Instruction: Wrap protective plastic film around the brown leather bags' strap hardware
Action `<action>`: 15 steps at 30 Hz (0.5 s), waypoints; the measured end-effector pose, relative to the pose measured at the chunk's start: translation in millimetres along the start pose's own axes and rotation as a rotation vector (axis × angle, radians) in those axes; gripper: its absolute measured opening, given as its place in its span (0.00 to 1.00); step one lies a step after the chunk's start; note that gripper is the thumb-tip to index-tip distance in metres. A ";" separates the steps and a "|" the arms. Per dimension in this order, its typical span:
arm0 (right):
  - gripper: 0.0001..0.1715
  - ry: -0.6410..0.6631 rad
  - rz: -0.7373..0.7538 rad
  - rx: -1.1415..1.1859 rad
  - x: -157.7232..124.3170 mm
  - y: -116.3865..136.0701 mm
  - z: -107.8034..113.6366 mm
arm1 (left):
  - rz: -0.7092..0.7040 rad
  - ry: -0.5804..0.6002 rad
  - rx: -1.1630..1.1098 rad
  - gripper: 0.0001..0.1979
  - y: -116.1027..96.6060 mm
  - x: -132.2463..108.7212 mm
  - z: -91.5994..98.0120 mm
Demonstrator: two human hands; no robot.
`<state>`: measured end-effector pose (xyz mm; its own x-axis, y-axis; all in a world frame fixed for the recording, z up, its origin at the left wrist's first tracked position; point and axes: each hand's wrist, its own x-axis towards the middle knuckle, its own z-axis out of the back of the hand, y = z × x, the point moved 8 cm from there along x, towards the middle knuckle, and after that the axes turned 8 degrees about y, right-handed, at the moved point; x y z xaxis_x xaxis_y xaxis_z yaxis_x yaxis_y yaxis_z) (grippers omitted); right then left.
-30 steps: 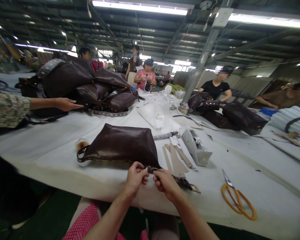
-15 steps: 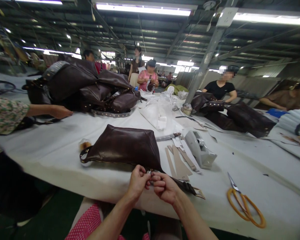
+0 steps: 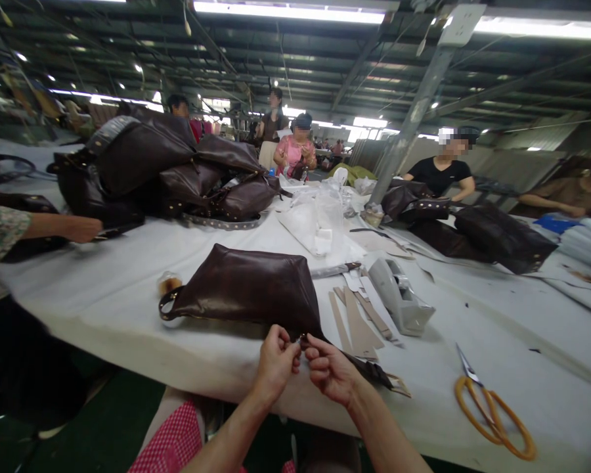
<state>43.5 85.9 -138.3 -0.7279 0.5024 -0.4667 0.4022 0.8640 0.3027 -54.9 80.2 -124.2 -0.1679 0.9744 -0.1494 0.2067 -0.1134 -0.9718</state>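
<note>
A dark brown leather bag (image 3: pixel 251 282) lies on the white-covered table in front of me. My left hand (image 3: pixel 277 361) is closed in a pinch at the bag's near edge, on a small pale bit too tiny to name. Beside it, my right hand (image 3: pixel 332 368) pinches the bag's near right corner, where a small metal piece shows between the fingertips. The bag's strap (image 3: pixel 374 373) runs out to the right under and past my right hand. A looped strap end (image 3: pixel 167 303) sticks out at the bag's left.
Orange-handled scissors (image 3: pixel 492 414) lie at the right. A tape dispenser (image 3: pixel 401 295) and tan strips (image 3: pixel 357 322) sit right of the bag. Behind are a pile of brown bags (image 3: pixel 148 164) and clear plastic (image 3: pixel 320 210). A co-worker's hand (image 3: pixel 81 228) is at the left; other people work farther back.
My hands have drawn slightly apart at the bag's corner. The co-worker's hand at the left has moved further left and now is at a brown bag. The view has shifted slightly.
</note>
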 end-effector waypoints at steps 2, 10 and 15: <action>0.11 -0.013 0.022 -0.010 -0.4 -1.3 2.5 | -0.047 -0.020 0.053 0.14 -3.2 -3.7 -1.2; 0.16 0.037 -0.060 -0.037 -0.4 -3.7 -11.8 | -0.031 0.059 0.056 0.13 -0.3 2.4 -3.3; 0.16 0.044 -0.070 -0.119 4.4 0.6 -11.3 | 0.052 0.124 -0.041 0.15 2.2 6.8 -3.8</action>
<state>34.3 88.3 -130.8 -0.7763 0.4371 -0.4542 0.2828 0.8854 0.3688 -51.9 87.3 -126.7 -0.0364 0.9841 -0.1736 0.2518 -0.1591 -0.9546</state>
